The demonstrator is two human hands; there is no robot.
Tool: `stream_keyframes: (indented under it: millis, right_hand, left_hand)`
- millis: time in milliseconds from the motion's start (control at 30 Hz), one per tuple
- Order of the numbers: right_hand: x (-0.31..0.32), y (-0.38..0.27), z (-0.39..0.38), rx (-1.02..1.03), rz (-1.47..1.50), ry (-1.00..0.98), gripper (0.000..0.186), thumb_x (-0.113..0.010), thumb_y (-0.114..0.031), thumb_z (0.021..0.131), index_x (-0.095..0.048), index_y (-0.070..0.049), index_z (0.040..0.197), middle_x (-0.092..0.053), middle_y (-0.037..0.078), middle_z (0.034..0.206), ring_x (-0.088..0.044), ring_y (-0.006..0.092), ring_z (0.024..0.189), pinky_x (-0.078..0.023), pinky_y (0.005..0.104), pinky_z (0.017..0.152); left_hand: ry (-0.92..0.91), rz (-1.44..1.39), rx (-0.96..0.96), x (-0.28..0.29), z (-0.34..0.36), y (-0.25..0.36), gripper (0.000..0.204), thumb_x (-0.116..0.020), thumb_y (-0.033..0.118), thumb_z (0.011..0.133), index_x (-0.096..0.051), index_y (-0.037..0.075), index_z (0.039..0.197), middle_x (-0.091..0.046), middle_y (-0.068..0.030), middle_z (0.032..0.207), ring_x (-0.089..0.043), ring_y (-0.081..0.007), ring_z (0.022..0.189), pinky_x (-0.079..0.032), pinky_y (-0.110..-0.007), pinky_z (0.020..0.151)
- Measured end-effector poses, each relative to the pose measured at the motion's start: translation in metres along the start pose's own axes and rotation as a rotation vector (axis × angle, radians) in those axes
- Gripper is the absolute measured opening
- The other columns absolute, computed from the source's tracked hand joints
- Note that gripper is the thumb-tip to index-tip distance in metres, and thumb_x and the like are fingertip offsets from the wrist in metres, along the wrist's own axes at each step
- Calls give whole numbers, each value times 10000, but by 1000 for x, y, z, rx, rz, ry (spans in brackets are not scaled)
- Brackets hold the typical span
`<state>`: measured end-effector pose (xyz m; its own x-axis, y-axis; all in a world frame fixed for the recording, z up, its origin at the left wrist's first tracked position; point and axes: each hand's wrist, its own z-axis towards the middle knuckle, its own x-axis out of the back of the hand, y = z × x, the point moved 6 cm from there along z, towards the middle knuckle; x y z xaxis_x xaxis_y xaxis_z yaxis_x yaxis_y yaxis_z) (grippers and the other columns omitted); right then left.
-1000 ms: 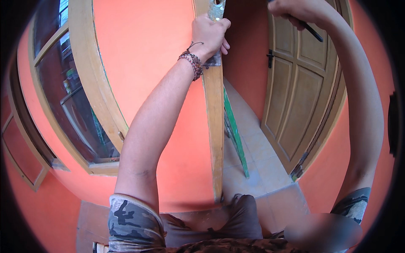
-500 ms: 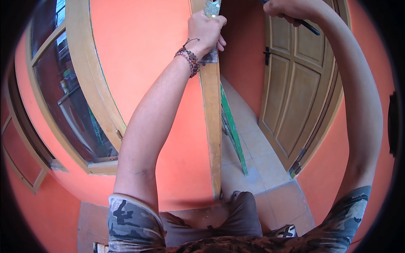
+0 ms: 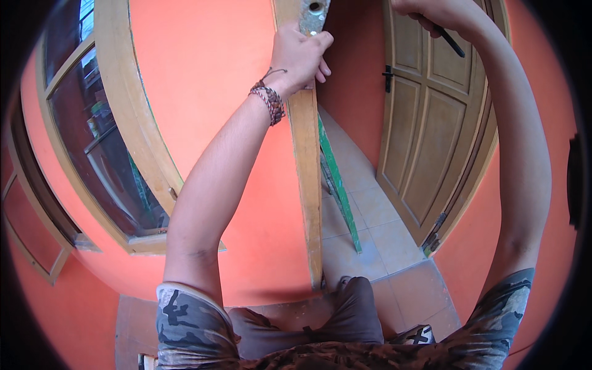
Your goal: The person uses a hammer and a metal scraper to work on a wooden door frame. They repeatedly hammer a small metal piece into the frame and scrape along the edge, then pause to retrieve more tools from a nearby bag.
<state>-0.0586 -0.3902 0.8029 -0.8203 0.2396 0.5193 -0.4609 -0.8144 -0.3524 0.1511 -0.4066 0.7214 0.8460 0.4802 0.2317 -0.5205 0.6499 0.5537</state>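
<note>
My left hand (image 3: 301, 60) is closed around a flat, grey, paint-spattered tool (image 3: 312, 21) with a round hole near its visible end. It holds the tool against the upper part of a wooden door frame (image 3: 306, 166), and the fingers hide its lower part. Higher up on the right, my right hand (image 3: 428, 11) is wrapped round a thin dark handle (image 3: 452, 43), whose lower end points down to the right. Its other end lies beyond the top of the picture, so the kind of tool cannot be made out. A braided bracelet (image 3: 269, 106) circles my left wrist.
An orange wall (image 3: 203, 80) with a wood-framed window (image 3: 108, 148) stands to the left. Through the doorway are a green strip (image 3: 339, 185) leaning over the floor tiles (image 3: 376, 216) and a panelled wooden door (image 3: 425, 129) at the right.
My left hand has shifted slightly down, and more of the holed end of the grey tool shows above it. My right hand stays raised, with the dark handle slightly lower and steeper.
</note>
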Motion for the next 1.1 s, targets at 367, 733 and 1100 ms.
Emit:
stream_keyframes:
  millis: [367,733,1100]
  right_hand:
    - [-12,8,3,4,20,-86,107,-651,-44,697,-547,-14,699,-540,57,558,-533,133,445,-454,300,384]
    - [-4,-13,23,33,-2,-97,97,-639,-36,683,-551,-3,659,-541,62,539,-539,141,436,-465,298,389]
    - [-13,-22,25,69,-12,-84,114,-651,-52,693,-544,-17,671,-551,61,552,-548,144,452,-470,305,396]
  left_hand:
    - [166,49,-120,15,18,1,393,-580,170,872,-418,-95,1115,-609,-125,593,-614,-201,429,-514,-308,391]
    - [196,-90,6,13,45,12,185,-616,15,798,-484,28,927,-517,-84,475,-511,-181,317,-382,-306,265]
    - [179,-160,30,20,48,5,218,-566,-29,768,-438,45,928,-499,-92,477,-498,-220,296,-385,-349,240]
